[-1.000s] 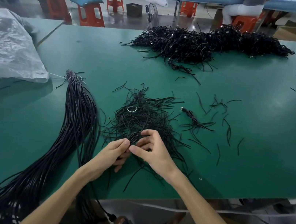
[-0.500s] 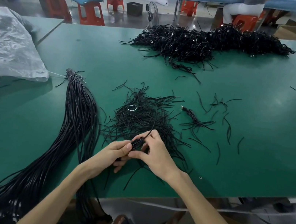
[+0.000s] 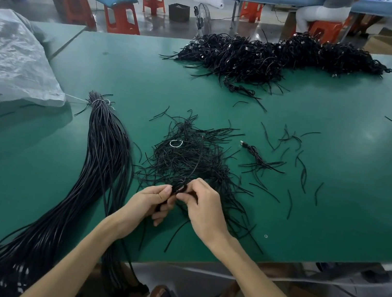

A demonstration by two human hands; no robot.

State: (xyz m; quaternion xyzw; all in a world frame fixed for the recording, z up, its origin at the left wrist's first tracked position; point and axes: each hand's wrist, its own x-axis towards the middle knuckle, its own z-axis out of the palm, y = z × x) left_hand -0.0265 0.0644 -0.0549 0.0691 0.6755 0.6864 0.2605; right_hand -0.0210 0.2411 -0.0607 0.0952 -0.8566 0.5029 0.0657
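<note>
In the head view, low centre of the frame, the left hand (image 3: 150, 201) and right hand (image 3: 202, 208) meet at the fingertips, both pinching a small folded black cable (image 3: 180, 188). A thin tie (image 3: 197, 160) rises from the pinch toward the upper frame, over the tie pile (image 3: 182, 164) on the green table (image 3: 335, 194), its free end nearer the right hand. No container is involved.

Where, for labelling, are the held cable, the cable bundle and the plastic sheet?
held cable (image 3: 179, 188): head view, coiled part.
cable bundle (image 3: 102, 154): head view, mid-length.
plastic sheet (image 3: 12, 57): head view, centre.
</note>
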